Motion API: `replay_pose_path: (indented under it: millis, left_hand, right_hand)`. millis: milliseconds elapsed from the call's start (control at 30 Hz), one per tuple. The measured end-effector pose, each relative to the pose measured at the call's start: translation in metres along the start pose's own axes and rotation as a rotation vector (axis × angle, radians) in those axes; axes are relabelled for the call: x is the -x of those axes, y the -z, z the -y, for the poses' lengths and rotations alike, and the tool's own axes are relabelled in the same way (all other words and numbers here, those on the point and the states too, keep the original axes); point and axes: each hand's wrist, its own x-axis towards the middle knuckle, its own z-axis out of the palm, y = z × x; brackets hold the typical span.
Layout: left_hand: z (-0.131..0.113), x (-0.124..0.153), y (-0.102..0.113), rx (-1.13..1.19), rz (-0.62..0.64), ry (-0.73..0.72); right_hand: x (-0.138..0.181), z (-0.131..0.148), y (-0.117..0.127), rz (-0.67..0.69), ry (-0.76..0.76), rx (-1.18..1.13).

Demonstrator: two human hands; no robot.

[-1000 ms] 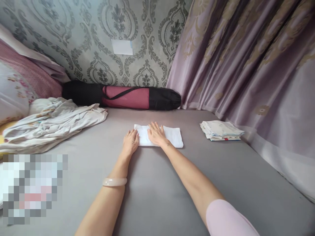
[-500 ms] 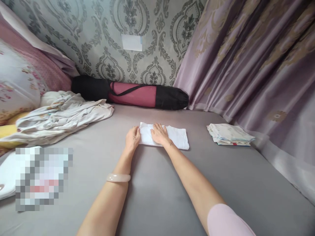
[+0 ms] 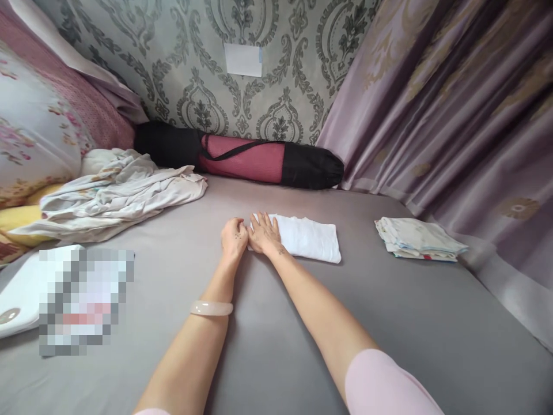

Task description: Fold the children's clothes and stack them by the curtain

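A folded white cloth (image 3: pixel 309 239) lies flat as a long rectangle on the grey bed sheet. My left hand (image 3: pixel 234 236) is closed at the cloth's left end, its fingers curled round that edge; a pale bangle circles the wrist. Right beside it, my right hand (image 3: pixel 264 233) rests palm down on the left part of the cloth, fingers stretched and spread. Between them the two hands cover the cloth's left end.
A stack of folded cloths (image 3: pixel 421 239) sits to the right by the purple curtain (image 3: pixel 389 104). Along the wall lies a black and red roll bag (image 3: pixel 242 158). Crumpled pale fabric (image 3: pixel 129 193), a floral pillow (image 3: pixel 34 127), a white item (image 3: pixel 38 288) and a blurred-out object (image 3: pixel 88 302) are left.
My right hand has slid left over the cloth, from its middle to its left end next to my left hand. My left hand stays at the edge. The view has shifted slightly.
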Motion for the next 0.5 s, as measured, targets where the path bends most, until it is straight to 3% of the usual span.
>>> replay_pose_path:
  millis: [233,333,500]
  left_hand:
    - [-0.002,0.001,0.005,-0.014,0.052,0.01]
    - [-0.003,0.0,0.005,-0.001,0.056,0.021]
    - [-0.01,0.004,0.002,0.009,0.013,-0.061]
  right_hand:
    - [0.001,-0.003,0.021,0.043,-0.022,-0.134]
    - [0.008,-0.011,0.032,-0.068,-0.101,-0.137]
    - [0.02,-0.021,0.019,-0.109,-0.141,-0.006]
